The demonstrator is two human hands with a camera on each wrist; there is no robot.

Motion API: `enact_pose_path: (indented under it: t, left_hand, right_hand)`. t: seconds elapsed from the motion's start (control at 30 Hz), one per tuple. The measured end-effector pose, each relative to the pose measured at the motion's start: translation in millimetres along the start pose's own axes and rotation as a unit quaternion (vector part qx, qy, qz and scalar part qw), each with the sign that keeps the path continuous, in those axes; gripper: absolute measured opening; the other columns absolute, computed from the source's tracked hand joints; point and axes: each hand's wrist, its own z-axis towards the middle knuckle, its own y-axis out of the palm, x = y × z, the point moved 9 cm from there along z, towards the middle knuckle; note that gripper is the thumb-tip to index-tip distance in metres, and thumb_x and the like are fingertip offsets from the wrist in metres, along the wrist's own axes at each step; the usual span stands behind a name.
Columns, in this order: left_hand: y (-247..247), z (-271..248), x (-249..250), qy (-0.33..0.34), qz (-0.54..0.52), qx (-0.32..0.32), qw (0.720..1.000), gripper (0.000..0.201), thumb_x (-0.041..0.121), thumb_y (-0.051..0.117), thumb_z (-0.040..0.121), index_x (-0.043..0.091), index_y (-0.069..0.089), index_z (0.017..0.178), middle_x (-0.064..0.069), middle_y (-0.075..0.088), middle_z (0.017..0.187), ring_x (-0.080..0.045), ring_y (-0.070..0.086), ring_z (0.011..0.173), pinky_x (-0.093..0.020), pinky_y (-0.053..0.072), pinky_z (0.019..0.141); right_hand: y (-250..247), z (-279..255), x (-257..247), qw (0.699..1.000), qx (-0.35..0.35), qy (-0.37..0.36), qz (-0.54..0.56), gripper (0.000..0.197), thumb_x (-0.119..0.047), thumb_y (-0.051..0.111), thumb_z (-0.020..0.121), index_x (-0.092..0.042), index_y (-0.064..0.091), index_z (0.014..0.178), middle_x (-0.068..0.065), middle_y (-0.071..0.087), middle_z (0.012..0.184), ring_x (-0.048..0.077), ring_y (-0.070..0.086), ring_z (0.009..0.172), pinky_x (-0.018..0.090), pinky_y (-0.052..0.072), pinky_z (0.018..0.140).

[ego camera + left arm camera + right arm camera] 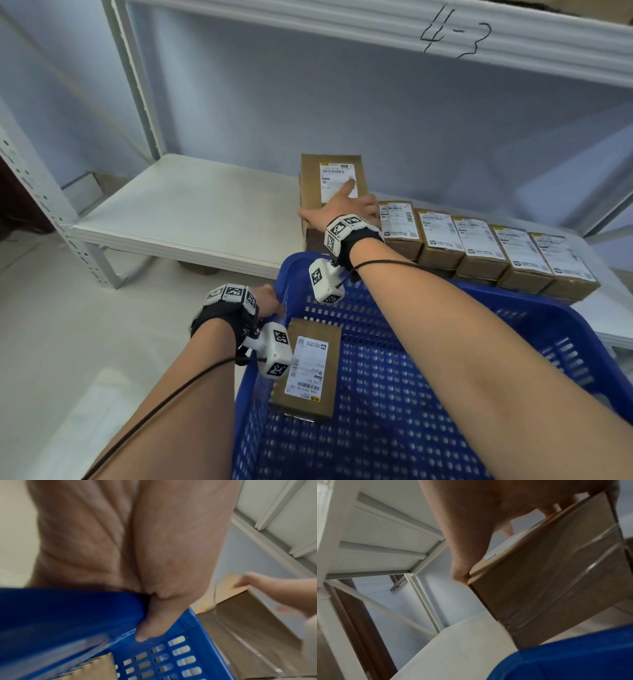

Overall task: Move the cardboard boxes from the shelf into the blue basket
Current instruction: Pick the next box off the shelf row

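My right hand (337, 205) reaches onto the shelf and holds a cardboard box (330, 171) with a white label. The thumb is on its left edge, the index finger lies straight on the label, and the other fingers are at its right edge. This box (556, 574) sits higher than the row beside it. My left hand (274, 305) grips the left rim of the blue basket (513, 325), thumb (154, 622) inside the wall. One labelled cardboard box (308, 370) lies flat in the basket.
A row of several labelled boxes (479, 246) stands on the white shelf board (188, 205) to the right of the held box. The upper shelf beam (376, 31), marked 4-3, hangs overhead. A white upright post (137, 85) stands at the left.
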Motion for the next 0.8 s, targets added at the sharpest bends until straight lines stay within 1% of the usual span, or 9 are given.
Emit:
enact_pose_path:
  t: [0.13, 0.23, 0.3, 0.4, 0.5, 0.57, 0.67, 0.73, 0.8]
  left_hand:
    - [0, -5, 4, -0.008, 0.005, 0.023, 1.000, 0.045, 0.022, 0.051, 0.092, -0.004, 0.044, 0.128, -0.018, 0.058, 0.128, -0.034, 0.056, 0.117, -0.032, 0.040, 0.082]
    - [-2, -9, 8, -0.007, 0.014, 0.037, 0.999, 0.041, 0.017, 0.044, 0.096, -0.004, 0.043, 0.132, -0.019, 0.053, 0.135, -0.034, 0.053, 0.124, -0.036, 0.042, 0.094]
    - [-2, -7, 6, -0.010, -0.001, 0.036, 0.999, 0.042, 0.017, 0.047, 0.095, -0.005, 0.044, 0.130, -0.021, 0.055, 0.134, -0.035, 0.055, 0.121, -0.037, 0.043, 0.096]
    - [2, -3, 4, -0.009, -0.031, 0.016, 0.999, 0.040, 0.014, 0.052, 0.091, -0.006, 0.048, 0.125, -0.025, 0.058, 0.126, -0.035, 0.060, 0.108, -0.040, 0.047, 0.085]
    - [3, 6, 2, 0.003, -0.034, 0.013, 0.999, 0.040, 0.014, 0.055, 0.088, -0.005, 0.054, 0.123, -0.024, 0.061, 0.123, -0.038, 0.060, 0.113, -0.041, 0.048, 0.096]
    - [3, 14, 1, 0.019, -0.009, 0.016, 1.000, 0.037, 0.017, 0.056, 0.085, -0.003, 0.059, 0.116, -0.020, 0.066, 0.114, -0.036, 0.064, 0.107, -0.042, 0.049, 0.096]
    - [2, 7, 2, 0.021, -0.003, 0.015, 1.000, 0.029, 0.020, 0.057, 0.085, -0.001, 0.060, 0.104, -0.016, 0.068, 0.100, -0.032, 0.066, 0.092, -0.038, 0.052, 0.085]
    - [0, 0, 6, 0.025, 0.002, 0.016, 1.000, 0.027, 0.020, 0.059, 0.084, -0.002, 0.062, 0.098, -0.012, 0.065, 0.085, -0.027, 0.060, 0.080, -0.031, 0.047, 0.071]
    - [1, -3, 8, 0.023, 0.013, 0.004, 1.000, 0.021, 0.018, 0.058, 0.085, -0.002, 0.059, 0.092, -0.008, 0.062, 0.075, -0.026, 0.057, 0.077, -0.027, 0.044, 0.062]
  right_hand:
    - [-33, -18, -6, 0.999, 0.029, -0.035, 0.017, 0.130, -0.081, 0.066, 0.053, -0.027, 0.000, 0.152, 0.031, 0.020, 0.143, 0.051, 0.023, 0.132, 0.064, 0.026, 0.106]
    - [-49, -37, 2, 0.998, 0.028, -0.050, 0.030, 0.130, -0.083, 0.063, 0.050, -0.030, 0.000, 0.151, 0.030, 0.023, 0.142, 0.050, 0.026, 0.130, 0.062, 0.028, 0.104]
    - [-49, -52, 16, 0.998, 0.014, -0.050, 0.040, 0.131, -0.085, 0.061, 0.049, -0.031, -0.002, 0.150, 0.029, 0.023, 0.142, 0.049, 0.027, 0.130, 0.061, 0.028, 0.104]
    - [-40, -80, 45, 0.999, -0.013, -0.045, 0.016, 0.130, -0.086, 0.060, 0.053, -0.031, -0.008, 0.150, 0.028, 0.021, 0.145, 0.048, 0.026, 0.132, 0.061, 0.027, 0.104]
    - [-30, -106, 71, 0.999, -0.029, -0.037, -0.011, 0.130, -0.088, 0.059, 0.053, -0.031, -0.008, 0.149, 0.027, 0.023, 0.144, 0.046, 0.028, 0.131, 0.060, 0.028, 0.103]
    - [-21, -122, 85, 0.998, -0.044, -0.033, -0.020, 0.131, -0.090, 0.058, 0.051, -0.032, -0.008, 0.149, 0.025, 0.023, 0.143, 0.045, 0.029, 0.130, 0.059, 0.029, 0.102]
    - [-1, -144, 101, 0.995, -0.080, -0.040, -0.041, 0.129, -0.089, 0.059, 0.050, -0.035, -0.008, 0.147, 0.023, 0.021, 0.141, 0.046, 0.028, 0.129, 0.060, 0.029, 0.102]
    - [11, -156, 113, 0.992, -0.101, -0.046, -0.062, 0.130, -0.090, 0.060, 0.048, -0.039, -0.010, 0.145, 0.022, 0.020, 0.140, 0.046, 0.028, 0.127, 0.060, 0.031, 0.101]
    - [25, -165, 123, 0.988, -0.124, -0.048, -0.078, 0.131, -0.090, 0.060, 0.047, -0.042, -0.014, 0.144, 0.021, 0.017, 0.140, 0.045, 0.027, 0.128, 0.061, 0.031, 0.102]
